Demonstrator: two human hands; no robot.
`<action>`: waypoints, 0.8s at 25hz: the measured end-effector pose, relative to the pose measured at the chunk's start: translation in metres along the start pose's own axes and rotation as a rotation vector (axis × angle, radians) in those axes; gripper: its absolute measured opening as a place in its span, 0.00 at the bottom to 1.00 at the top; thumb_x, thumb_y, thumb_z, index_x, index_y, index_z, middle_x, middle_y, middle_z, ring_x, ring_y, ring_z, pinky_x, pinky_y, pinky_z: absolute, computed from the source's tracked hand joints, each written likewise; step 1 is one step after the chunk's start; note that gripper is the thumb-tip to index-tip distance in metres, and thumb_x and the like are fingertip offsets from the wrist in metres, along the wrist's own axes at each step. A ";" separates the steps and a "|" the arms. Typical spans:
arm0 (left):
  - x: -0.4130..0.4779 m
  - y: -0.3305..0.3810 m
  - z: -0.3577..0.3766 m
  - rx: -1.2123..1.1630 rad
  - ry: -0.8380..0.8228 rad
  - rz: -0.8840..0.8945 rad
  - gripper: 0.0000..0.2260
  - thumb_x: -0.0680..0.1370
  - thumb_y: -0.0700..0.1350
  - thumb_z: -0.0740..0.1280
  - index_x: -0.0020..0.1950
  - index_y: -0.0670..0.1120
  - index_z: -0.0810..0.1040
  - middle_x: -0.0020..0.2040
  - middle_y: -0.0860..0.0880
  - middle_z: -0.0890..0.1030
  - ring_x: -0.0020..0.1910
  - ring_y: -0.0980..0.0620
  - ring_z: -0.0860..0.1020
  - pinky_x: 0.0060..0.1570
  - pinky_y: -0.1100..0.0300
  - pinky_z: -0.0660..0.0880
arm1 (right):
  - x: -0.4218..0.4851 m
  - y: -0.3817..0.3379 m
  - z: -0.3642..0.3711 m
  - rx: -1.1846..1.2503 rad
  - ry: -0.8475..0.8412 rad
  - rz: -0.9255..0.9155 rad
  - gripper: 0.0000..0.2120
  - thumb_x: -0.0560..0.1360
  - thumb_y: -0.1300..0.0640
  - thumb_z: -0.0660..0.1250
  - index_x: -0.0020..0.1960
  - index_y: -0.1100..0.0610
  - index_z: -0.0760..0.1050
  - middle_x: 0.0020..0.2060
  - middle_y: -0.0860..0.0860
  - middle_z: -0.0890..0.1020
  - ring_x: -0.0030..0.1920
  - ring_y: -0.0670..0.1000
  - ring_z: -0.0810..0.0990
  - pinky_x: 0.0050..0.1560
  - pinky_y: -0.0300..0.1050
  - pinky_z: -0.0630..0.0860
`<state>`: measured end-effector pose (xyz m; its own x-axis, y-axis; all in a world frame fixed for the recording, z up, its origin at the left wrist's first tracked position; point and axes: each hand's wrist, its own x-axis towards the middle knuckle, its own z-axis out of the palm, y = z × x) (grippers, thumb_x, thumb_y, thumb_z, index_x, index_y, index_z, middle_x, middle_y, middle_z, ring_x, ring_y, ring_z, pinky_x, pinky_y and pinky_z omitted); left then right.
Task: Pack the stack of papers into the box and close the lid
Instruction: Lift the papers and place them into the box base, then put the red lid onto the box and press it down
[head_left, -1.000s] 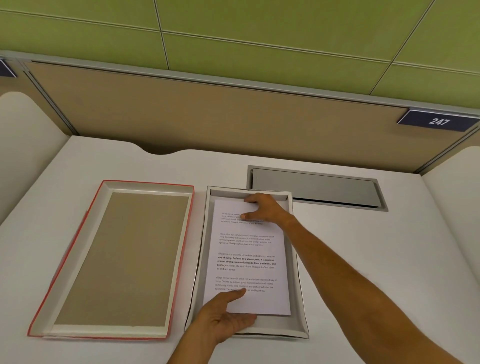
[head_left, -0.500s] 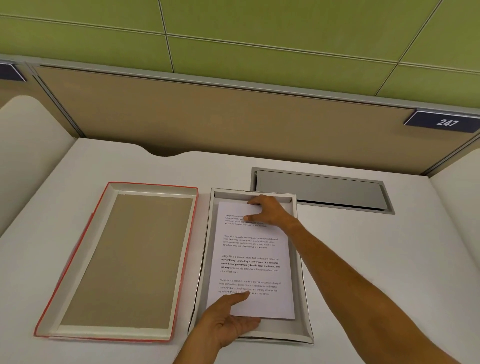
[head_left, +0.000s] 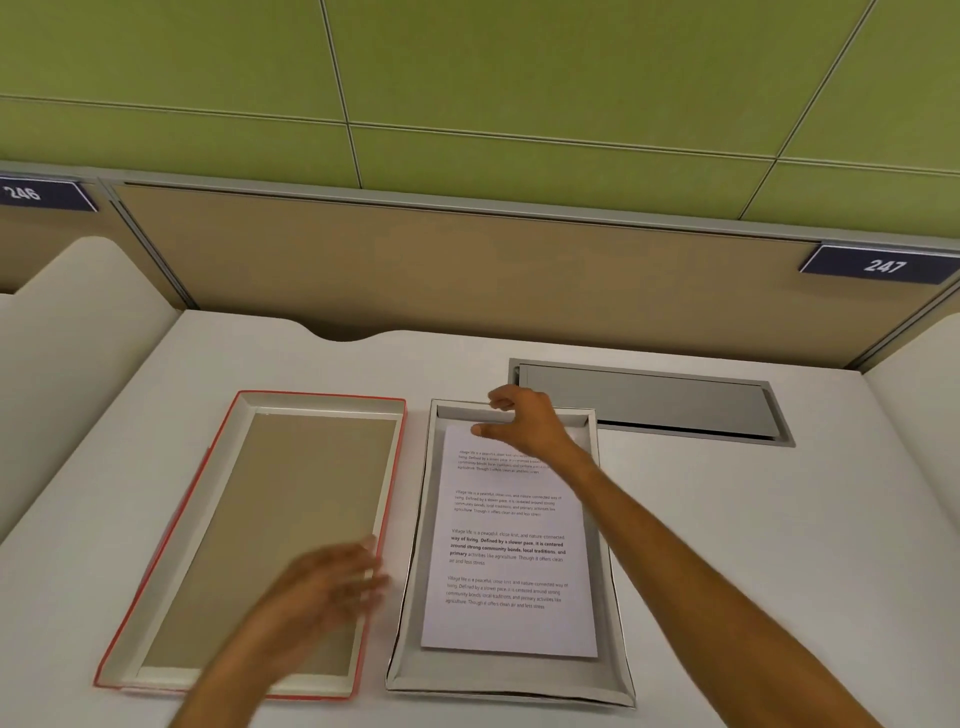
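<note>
A stack of printed white papers (head_left: 509, 571) lies flat inside the shallow grey box (head_left: 410, 597) in the middle of the desk. To its left the red-edged lid (head_left: 249, 519) rests upside down, its brown inside facing up. My left hand (head_left: 332, 587) is blurred, fingers spread, above the lid's near right part and holding nothing. My right hand (head_left: 524, 421) hovers at the box's far end, fingers over the far rim and thumb above the top edge of the papers, with nothing gripped.
A grey metal cable hatch (head_left: 649, 400) is set into the white desk (head_left: 753, 545) behind and right of the box. A brown partition with number plates and a green wall stand behind. White side panels flank the desk.
My left hand has left the papers' near edge and swung left over the lid. My right hand has lifted off the papers' top toward the box's far rim.
</note>
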<state>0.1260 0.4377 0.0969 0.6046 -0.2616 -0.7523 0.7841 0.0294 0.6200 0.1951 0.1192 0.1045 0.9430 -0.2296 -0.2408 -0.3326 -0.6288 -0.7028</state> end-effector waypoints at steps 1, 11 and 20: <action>0.005 0.014 -0.019 0.089 0.130 0.146 0.16 0.73 0.38 0.72 0.59 0.36 0.78 0.62 0.33 0.80 0.53 0.36 0.83 0.50 0.47 0.81 | -0.008 -0.011 0.009 0.108 0.024 0.015 0.31 0.67 0.49 0.79 0.65 0.59 0.75 0.60 0.54 0.82 0.59 0.53 0.80 0.62 0.45 0.77; 0.060 0.055 -0.145 1.049 0.980 0.266 0.23 0.73 0.39 0.73 0.63 0.30 0.71 0.60 0.27 0.74 0.59 0.26 0.73 0.58 0.33 0.71 | -0.069 -0.077 0.152 0.280 -0.172 0.298 0.22 0.70 0.55 0.77 0.59 0.63 0.75 0.54 0.56 0.81 0.56 0.55 0.81 0.51 0.41 0.76; 0.059 0.043 -0.160 1.125 0.936 0.232 0.11 0.78 0.39 0.66 0.52 0.30 0.78 0.50 0.30 0.79 0.50 0.29 0.79 0.53 0.41 0.75 | -0.068 -0.085 0.170 -0.149 -0.267 0.228 0.20 0.72 0.69 0.67 0.31 0.55 0.60 0.33 0.50 0.71 0.33 0.49 0.74 0.28 0.35 0.66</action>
<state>0.2180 0.5782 0.0438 0.9092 0.3592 -0.2107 0.4061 -0.8765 0.2583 0.1605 0.3147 0.0668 0.8076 -0.1866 -0.5594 -0.5131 -0.6899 -0.5107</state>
